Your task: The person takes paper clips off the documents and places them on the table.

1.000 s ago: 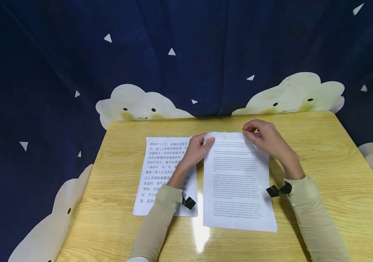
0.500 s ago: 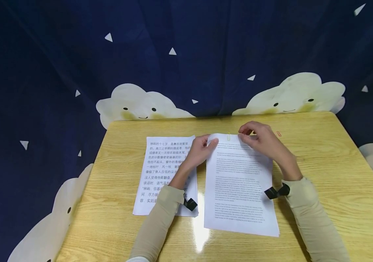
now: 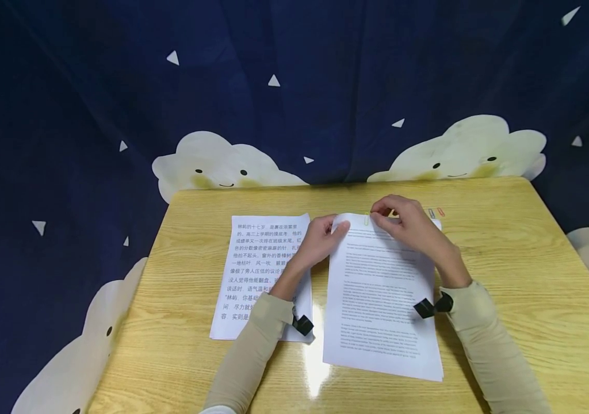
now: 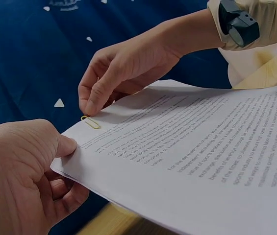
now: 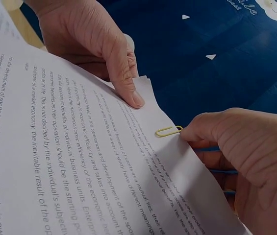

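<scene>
A stack of printed sheets (image 3: 377,299) lies tilted, its top edge raised, with a yellow paper clip (image 3: 366,219) over that edge. My left hand (image 3: 320,238) grips the stack's top left corner, thumb (image 4: 67,146) on the front and fingers curled behind. At the top edge, my right hand (image 3: 403,221) pinches the outer end of the yellow paper clip (image 5: 167,131) between thumb and forefinger; its other fingers curl behind the paper, partly hidden. The right wrist view shows some blue and yellow bits under those fingers, too covered to make out.
A second stack of sheets with large Chinese print (image 3: 258,276) lies at left, partly under the left forearm. Behind the right hand are a blue paper clip (image 3: 431,213) and a red paper clip (image 3: 441,212) on the wooden table (image 3: 522,276). A dark blue curtain (image 3: 294,103) hangs behind.
Both hands and the clipped stack have shifted slightly right and toward me. My right hand has come closer to the yellow clip. The red and blue clips have come into sight behind it.
</scene>
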The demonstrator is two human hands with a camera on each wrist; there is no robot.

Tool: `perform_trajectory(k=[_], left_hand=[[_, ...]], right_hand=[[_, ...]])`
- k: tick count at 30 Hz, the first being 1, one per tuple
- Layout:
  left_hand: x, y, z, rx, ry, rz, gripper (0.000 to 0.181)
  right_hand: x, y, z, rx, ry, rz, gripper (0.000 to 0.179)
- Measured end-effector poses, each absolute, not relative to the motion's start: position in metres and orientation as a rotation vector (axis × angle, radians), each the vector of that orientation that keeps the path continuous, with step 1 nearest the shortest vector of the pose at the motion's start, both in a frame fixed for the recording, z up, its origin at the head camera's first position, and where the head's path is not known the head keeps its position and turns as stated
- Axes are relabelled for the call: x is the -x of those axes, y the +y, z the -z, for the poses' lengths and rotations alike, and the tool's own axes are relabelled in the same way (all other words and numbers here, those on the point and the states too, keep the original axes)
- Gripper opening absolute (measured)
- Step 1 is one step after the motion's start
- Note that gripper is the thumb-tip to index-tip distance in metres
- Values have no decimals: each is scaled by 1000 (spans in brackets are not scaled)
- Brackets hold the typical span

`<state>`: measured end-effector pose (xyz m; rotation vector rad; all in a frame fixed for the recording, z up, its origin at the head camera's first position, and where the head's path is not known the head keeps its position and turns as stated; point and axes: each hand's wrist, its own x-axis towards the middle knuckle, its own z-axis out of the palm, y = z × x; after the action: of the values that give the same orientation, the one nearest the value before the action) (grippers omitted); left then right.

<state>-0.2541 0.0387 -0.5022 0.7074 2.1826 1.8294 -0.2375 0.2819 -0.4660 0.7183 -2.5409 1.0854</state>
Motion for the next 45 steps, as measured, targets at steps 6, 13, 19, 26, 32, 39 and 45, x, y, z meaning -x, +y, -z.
perform_trajectory(k=[6, 13, 19, 26, 32, 39, 45], left_hand=[[253, 41, 504, -714, 2197, -1810, 27], [253, 42, 506, -709, 2186, -1806, 28], [252, 43, 505, -700, 2189, -1797, 28], [251, 43, 504, -733, 2180, -1788, 27], [251, 43, 504, -758, 2203, -1770, 27], [251, 44, 504, -748, 2183, -1785, 26], [251, 43, 505, -749, 2182, -1782, 27]], right_hand=[[237, 282, 466, -706, -2576, -1087, 4], [236, 281, 464, -711, -2626, -1098, 3], [236, 280, 463, -699, -2660, -1105, 4], [234, 280, 461, -680, -2685, -1129, 6], [234, 280, 459, -674, -2682, -1133, 6], [235, 280, 460, -669, -2673, -1115, 6], [236, 280, 462, -666, -2674, -1108, 6]])
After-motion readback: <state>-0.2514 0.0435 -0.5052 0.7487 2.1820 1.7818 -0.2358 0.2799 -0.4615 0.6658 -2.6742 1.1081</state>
